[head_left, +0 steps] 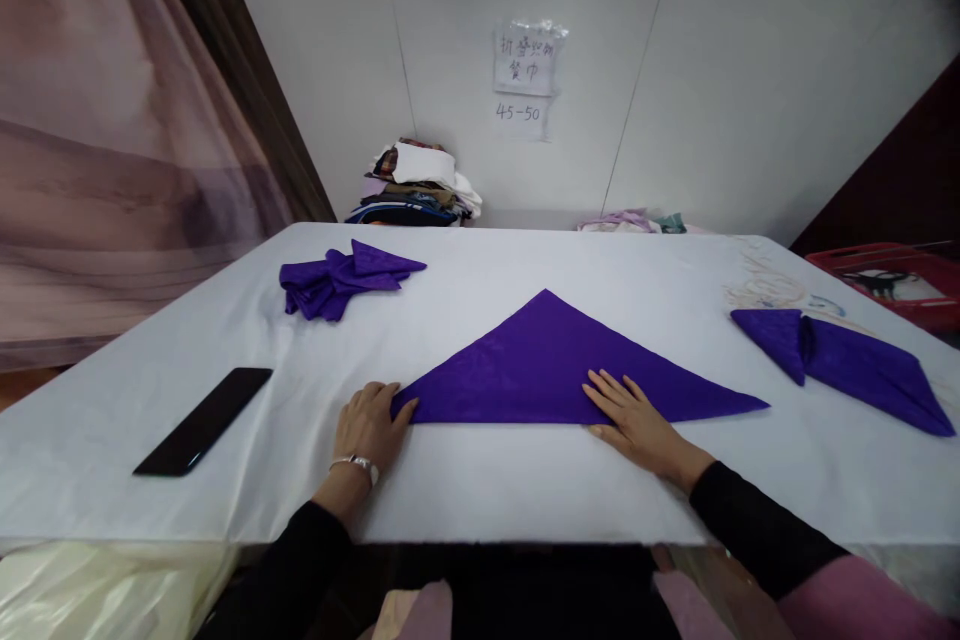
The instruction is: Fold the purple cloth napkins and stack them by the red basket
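Note:
A purple cloth napkin (517, 370) lies on the white tablecloth in front of me, folded into a wide triangle. Its peak points away from me and its long straight edge runs along my side. At its left corner rests my left hand (371, 428), thumb and index finger apart, partly covering the tip. My right hand (630, 420) lies flat on the lower right part of the napkin, its fingers spread and the thumb near the long edge. Neither hand lifts the fabric.
A bunched, folded purple napkin (337, 278) sits at the back left, and another folded one (855, 365) at the right. A black phone (204, 422) lies on the left. Stacked clothes (420, 185) stand behind the table. A red basket (892, 270) is at far right.

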The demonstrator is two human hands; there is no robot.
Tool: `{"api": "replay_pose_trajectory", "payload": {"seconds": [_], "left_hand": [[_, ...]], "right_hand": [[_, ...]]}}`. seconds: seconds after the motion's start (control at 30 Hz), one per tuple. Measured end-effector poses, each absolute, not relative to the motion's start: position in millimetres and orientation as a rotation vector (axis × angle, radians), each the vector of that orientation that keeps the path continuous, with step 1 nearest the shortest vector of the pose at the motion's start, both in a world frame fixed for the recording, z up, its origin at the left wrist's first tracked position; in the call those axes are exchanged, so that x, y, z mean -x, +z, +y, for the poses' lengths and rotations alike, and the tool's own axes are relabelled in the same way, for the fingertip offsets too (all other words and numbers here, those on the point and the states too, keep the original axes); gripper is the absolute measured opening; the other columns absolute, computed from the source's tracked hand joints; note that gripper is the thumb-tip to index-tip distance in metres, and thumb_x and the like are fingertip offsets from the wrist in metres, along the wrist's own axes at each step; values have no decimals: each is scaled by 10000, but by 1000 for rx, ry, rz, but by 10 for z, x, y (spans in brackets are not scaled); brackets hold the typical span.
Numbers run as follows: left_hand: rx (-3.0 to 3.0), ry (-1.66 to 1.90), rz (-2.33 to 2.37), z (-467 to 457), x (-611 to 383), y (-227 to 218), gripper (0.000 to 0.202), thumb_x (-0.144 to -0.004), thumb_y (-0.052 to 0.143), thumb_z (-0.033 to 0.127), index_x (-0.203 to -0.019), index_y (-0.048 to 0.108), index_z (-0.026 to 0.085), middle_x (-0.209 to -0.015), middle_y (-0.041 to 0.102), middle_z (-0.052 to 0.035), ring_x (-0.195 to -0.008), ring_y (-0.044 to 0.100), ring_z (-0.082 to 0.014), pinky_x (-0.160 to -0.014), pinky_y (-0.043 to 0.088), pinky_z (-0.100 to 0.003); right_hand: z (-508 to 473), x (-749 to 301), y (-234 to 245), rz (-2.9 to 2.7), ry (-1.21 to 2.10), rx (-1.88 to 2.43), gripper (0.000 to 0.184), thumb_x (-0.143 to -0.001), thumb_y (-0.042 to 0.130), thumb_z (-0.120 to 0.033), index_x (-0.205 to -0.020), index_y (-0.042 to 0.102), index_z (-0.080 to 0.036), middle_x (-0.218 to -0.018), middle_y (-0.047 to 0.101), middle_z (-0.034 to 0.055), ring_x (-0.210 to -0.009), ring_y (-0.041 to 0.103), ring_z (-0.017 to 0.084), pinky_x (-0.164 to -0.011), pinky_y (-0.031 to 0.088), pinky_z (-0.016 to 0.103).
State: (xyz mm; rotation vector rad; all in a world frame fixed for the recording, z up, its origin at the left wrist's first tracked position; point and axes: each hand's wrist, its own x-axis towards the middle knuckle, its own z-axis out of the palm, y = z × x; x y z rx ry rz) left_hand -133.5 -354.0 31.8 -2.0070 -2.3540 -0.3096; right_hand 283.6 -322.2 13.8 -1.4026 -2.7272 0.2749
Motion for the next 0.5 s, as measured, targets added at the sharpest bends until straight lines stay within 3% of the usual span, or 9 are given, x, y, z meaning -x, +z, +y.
{"api": "replay_pose_trajectory", "payload": {"seconds": [0.23, 0.5], "left_hand": [[2074, -447, -2607, -3445, 1436, 350, 301, -772, 497, 497, -722, 593, 216, -754, 646, -33, -760, 602, -214, -651, 411, -306], [1999, -476, -2858, -3468, 1449, 450, 278, -756, 503, 506, -726, 531, 232, -584, 591, 21, -612, 586, -189, -559, 396, -281]], "right_hand": [[-3237, -2705, 270, -2685, 345, 1471, 634, -918, 285, -584, -1453, 264, -245, -1525, 189, 78, -1409, 137, 256, -1123, 130, 534], [-3194, -2539, 200, -2684, 298, 1427, 629, -913, 305, -586, -1440, 303, -242, -1522, 207, 87, -1406, 156, 259, -1121, 135, 531]]}}
